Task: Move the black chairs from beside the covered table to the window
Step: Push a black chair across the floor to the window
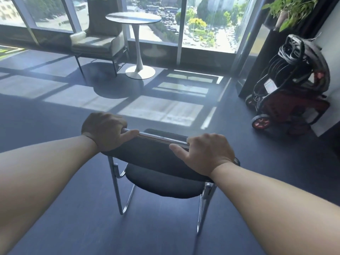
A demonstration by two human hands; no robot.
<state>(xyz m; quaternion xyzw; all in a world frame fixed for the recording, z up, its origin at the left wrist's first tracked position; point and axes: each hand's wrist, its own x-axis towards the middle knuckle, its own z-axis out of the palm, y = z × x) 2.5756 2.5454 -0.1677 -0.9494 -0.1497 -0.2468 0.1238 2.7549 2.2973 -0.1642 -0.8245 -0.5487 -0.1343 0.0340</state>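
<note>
A black chair [163, 183] with a chrome tube frame is in front of me, its padded backrest toward me and its seat facing the window [207, 23]. My left hand [104, 131] grips the left end of the chrome top rail, fingers curled over it. My right hand [206, 151] grips the right end of the same rail and backrest. The chair is over dark floor, some way short of the window. The covered table is out of view.
A white round pedestal table [137, 43] and a grey armchair [97, 41] stand by the window ahead left. A red and black wheeled cart [287, 89] leans against the right wall under a plant [292, 10]. Sunlit floor lies between chair and window.
</note>
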